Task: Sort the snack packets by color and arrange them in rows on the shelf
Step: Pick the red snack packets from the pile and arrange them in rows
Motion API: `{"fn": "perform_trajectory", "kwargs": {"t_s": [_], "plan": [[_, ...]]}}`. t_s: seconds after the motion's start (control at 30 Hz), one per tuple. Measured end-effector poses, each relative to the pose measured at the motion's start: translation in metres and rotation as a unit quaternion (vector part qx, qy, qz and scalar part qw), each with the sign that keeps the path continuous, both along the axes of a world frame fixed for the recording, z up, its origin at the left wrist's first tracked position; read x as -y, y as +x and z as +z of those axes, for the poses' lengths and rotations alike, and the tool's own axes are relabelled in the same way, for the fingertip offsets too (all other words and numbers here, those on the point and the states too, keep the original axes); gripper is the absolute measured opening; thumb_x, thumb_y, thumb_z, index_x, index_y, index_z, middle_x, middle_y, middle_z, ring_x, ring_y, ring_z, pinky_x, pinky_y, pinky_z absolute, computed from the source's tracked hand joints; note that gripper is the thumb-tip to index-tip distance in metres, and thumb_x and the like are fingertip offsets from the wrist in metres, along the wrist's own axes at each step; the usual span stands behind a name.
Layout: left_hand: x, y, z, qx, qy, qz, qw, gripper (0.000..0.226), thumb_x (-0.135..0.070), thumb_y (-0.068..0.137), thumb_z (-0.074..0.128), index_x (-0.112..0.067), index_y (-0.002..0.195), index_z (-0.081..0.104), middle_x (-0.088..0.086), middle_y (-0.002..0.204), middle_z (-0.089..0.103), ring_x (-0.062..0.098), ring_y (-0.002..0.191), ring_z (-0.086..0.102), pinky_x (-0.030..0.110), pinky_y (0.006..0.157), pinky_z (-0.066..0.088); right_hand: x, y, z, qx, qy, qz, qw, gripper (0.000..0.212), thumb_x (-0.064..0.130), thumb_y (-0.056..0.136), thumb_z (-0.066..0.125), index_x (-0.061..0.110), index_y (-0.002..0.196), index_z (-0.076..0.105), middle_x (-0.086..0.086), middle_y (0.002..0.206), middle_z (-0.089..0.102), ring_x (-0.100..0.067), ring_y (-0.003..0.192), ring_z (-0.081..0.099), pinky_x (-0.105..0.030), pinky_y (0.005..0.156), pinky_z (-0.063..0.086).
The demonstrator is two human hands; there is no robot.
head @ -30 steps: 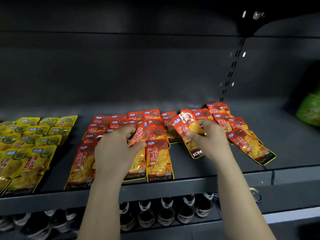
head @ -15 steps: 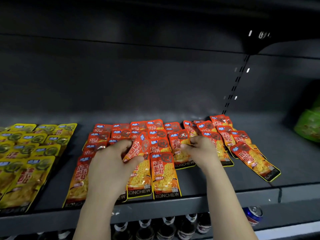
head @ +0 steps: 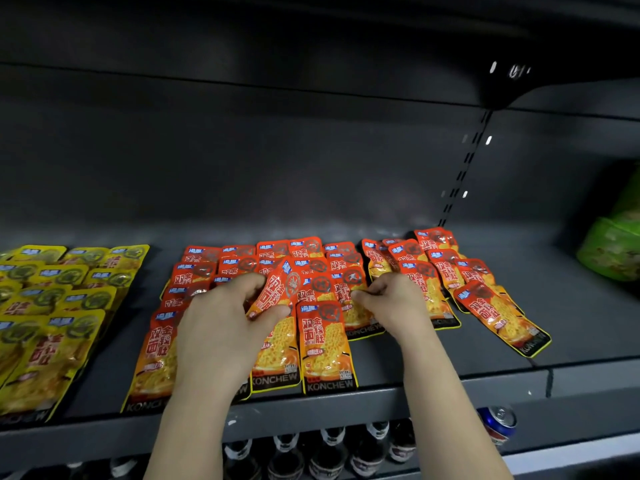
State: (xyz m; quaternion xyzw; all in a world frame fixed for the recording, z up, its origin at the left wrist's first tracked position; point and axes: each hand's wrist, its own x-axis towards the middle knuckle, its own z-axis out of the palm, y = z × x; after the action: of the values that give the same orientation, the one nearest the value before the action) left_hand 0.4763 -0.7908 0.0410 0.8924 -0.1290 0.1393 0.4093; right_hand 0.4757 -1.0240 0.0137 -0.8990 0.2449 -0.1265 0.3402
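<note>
Currently, head view only. Shelf [head: 381,407] is dark grey. Red packets [head: 325,344] lie flat in overlapping rows across its middle, printed faces up, the front ones reaching the shelf lip. Yellow packets [head: 52,341] lie in their own rows at the left end, with a strip of bare shelf between them and the red block.

Left hand [head: 221,327] grips 1 tilted red packet [head: 277,292] between thumb and curled fingers. That packet is raised at an angle above the red rows, its top toward the back right.

Right hand [head: 391,303] rests on the red rows just right of it, fingers curled, tips touching 1 flat packet [head: 356,317]. Whether they pinch it or only press cannot be told.

1 skewed red packet [head: 502,320] lies diagonally at the right edge of the block. Green bag [head: 609,251] sits at the far right. Bottles [head: 329,452] and 1 can [head: 498,420] stand on the level below.
</note>
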Motion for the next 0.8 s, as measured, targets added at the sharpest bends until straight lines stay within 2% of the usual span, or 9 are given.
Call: {"fn": "perform_trajectory", "kwargs": {"t_s": [0.1,0.2,0.3,0.4,0.5,0.57,0.63,0.7,0.8], "plan": [[0.002,-0.003,0.0,0.011,-0.029,-0.011,0.999,0.023,-0.045,0.076,0.073,-0.029,0.091,0.069,-0.017,0.082,0.071,0.008,0.079,0.067,0.037,0.073,0.056,0.0,-0.001,0.0,0.012,0.0,-0.01,1.0,0.038,0.036,0.078,0.078,0.015,0.096,0.052,0.001,0.089,0.057,-0.021,0.08,0.058,-0.03,0.062,0.042],[0.008,-0.005,-0.001,0.014,-0.06,-0.02,0.998,0.015,-0.042,0.078,0.072,-0.029,0.083,0.067,-0.018,0.074,0.069,0.004,0.069,0.066,0.037,0.067,0.055,0.001,-0.003,0.0,0.076,-0.034,0.001,0.997,0.037,0.037,0.08,0.076,0.019,0.106,0.056,0.003,0.105,0.055,-0.014,0.088,0.051,-0.027,0.072,0.04],[0.02,-0.005,-0.001,0.012,-0.102,-0.048,0.994,0.013,-0.038,0.079,0.074,-0.027,0.081,0.067,-0.018,0.072,0.069,0.005,0.065,0.066,0.04,0.066,0.055,-0.001,-0.01,0.011,0.167,0.017,0.058,0.984,0.018,0.035,0.086,0.07,0.021,0.094,0.063,0.008,0.092,0.063,-0.003,0.079,0.056,-0.015,0.064,0.039],[0.038,-0.007,0.002,0.003,-0.15,-0.093,0.984,0.008,-0.031,0.079,0.076,-0.027,0.08,0.069,-0.017,0.074,0.071,0.004,0.066,0.067,0.043,0.067,0.056,-0.008,-0.021,0.025,0.173,0.134,0.18,0.959,0.005,0.026,0.09,0.066,0.023,0.087,0.064,0.01,0.081,0.064,0.004,0.069,0.056,-0.011,0.065,0.04],[0.055,-0.01,0.007,-0.048,-0.247,-0.16,0.954,0.011,-0.023,0.078,0.079,-0.026,0.087,0.073,-0.009,0.083,0.074,0.012,0.078,0.071,0.047,0.076,0.057,-0.015,-0.032,0.031,0.197,0.269,0.292,0.896,0.011,0.019,0.089,0.065,0.01,0.094,0.064,0.001,0.083,0.065,-0.005,0.077,0.059,-0.019,0.071,0.046],[0.064,-0.01,0.009,-0.091,-0.315,-0.178,0.928,0.013,-0.016,0.078,0.078,-0.025,0.087,0.074,-0.003,0.088,0.075,0.017,0.085,0.071,0.042,0.08,0.056,-0.016,-0.038,0.033,0.218,0.299,0.315,0.874,0.023,0.017,0.082,0.069,0.006,0.102,0.064,-0.004,0.091,0.07,-0.012,0.086,0.065,-0.023,0.073,0.052],[0.069,-0.01,0.009,-0.139,-0.372,-0.193,0.897,0.013,-0.01,0.078,0.076,-0.019,0.087,0.075,0.002,0.091,0.076,0.019,0.088,0.071,0.038,0.081,0.055,-0.016,-0.042,0.033,0.233,0.299,0.318,0.869,0.031,0.013,0.077,0.074,0.007,0.106,0.064,-0.005,0.097,0.072,-0.016,0.091,0.068,-0.027,0.077,0.054],[0.072,-0.01,0.007,-0.184,-0.409,-0.214,0.868,0.017,-0.01,0.077,0.074,-0.013,0.093,0.074,0.007,0.096,0.075,0.025,0.093,0.071,0.039,0.083,0.054,-0.013,-0.043,0.033,0.246,0.292,0.307,0.872,0.029,0.01,0.075,0.075,0.009,0.102,0.066,-0.002,0.094,0.072,-0.015,0.089,0.068,-0.028,0.078,0.054],[0.071,-0.009,0.004,-0.208,-0.416,-0.237,0.853,0.034,-0.02,0.07,0.074,-0.006,0.101,0.071,0.013,0.101,0.074,0.032,0.099,0.069,0.042,0.088,0.055,-0.01,-0.045,0.032,0.258,0.289,0.298,0.872,0.022,0.008,0.073,0.076,0.014,0.094,0.069,-0.003,0.087,0.072,-0.017,0.082,0.067,-0.031,0.075,0.054]]}}
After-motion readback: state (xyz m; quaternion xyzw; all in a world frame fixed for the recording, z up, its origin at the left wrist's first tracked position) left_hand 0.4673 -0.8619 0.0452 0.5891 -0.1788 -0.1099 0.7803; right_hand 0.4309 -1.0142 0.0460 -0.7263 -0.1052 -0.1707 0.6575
